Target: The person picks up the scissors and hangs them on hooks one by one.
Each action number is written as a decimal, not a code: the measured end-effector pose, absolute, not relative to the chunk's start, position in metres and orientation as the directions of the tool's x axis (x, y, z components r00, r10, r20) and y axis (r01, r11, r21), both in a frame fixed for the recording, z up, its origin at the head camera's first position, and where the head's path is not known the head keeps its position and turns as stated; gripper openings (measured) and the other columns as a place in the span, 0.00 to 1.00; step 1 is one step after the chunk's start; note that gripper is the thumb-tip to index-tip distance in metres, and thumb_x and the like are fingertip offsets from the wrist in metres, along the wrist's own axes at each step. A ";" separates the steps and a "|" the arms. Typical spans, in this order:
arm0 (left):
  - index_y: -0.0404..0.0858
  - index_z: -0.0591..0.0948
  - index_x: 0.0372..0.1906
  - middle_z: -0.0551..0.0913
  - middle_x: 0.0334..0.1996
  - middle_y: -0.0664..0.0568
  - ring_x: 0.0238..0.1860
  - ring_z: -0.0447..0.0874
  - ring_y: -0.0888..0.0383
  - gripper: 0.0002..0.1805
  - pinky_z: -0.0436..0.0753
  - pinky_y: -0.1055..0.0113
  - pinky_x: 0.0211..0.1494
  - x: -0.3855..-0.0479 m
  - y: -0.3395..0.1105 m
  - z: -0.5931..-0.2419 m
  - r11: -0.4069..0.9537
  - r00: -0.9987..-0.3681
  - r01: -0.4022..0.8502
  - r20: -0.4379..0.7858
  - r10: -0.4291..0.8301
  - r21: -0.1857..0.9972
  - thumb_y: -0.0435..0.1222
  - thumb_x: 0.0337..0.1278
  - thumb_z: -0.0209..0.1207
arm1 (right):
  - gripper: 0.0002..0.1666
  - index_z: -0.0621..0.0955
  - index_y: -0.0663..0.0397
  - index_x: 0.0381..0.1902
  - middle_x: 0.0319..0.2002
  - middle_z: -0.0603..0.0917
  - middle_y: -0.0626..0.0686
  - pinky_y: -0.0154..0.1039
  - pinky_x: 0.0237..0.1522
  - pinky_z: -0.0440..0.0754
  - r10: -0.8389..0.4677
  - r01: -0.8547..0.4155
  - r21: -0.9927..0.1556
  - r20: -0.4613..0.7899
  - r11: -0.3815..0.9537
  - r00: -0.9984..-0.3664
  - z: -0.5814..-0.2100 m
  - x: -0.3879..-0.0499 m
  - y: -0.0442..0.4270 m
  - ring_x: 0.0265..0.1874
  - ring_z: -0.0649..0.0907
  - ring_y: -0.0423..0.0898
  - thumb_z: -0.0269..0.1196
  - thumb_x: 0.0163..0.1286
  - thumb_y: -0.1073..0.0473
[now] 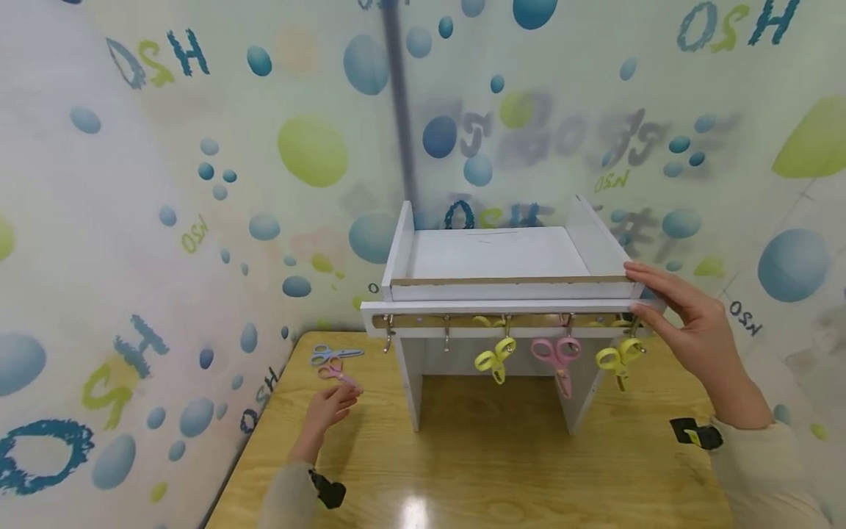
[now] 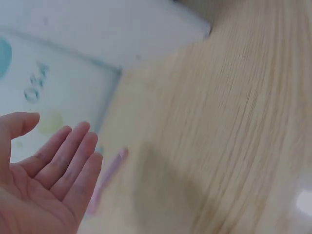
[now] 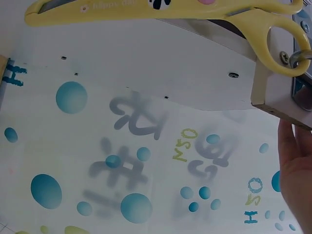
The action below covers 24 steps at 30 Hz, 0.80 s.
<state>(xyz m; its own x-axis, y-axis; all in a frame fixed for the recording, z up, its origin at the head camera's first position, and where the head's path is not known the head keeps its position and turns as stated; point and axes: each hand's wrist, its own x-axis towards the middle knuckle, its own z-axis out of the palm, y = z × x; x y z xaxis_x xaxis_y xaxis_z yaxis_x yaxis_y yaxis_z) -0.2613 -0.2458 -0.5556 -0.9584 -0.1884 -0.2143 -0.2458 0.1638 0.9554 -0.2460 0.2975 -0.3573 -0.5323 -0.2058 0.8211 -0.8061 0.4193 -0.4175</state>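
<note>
Blue scissors (image 1: 335,355) and pink scissors (image 1: 338,372) are lying unhung on the desk (image 1: 496,455), the left grip (image 1: 327,411) hovering loose, seemingly without contact; three pairs (image 1: 557,358) are already hanging from the white rack (image 1: 492,253), the right grip (image 1: 702,334) clasping its end.

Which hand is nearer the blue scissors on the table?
Left. The left hand is in front of the blue scissors; the right hand grips the right end of the white rack, farther away.

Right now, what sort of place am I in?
Probably an indoor work corner, though I can't be sure: bubble-printed walls border a wood-grain table, which bears a white shelf unit hung with scissors.
</note>
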 end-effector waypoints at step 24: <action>0.18 0.76 0.55 0.87 0.21 0.56 0.25 0.87 0.66 0.22 0.86 0.74 0.35 -0.305 -0.283 -0.591 -0.204 -0.831 -0.372 -0.423 -0.360 0.906 0.35 0.68 0.58 | 0.31 0.78 0.76 0.57 0.65 0.80 0.52 0.21 0.59 0.76 -0.211 -0.799 -0.428 0.811 0.422 -0.545 -0.357 -0.246 0.301 0.63 0.79 0.35 0.64 0.53 0.86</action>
<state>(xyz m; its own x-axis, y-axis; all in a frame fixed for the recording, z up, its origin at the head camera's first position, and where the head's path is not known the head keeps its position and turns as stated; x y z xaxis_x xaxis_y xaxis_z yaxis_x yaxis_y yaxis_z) -0.3052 -0.2827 -0.5908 -0.8315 -0.3605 -0.4228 -0.3718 -0.2044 0.9055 -0.2464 0.3010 -0.3571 -0.5453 -0.2105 0.8113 -0.7995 0.4216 -0.4280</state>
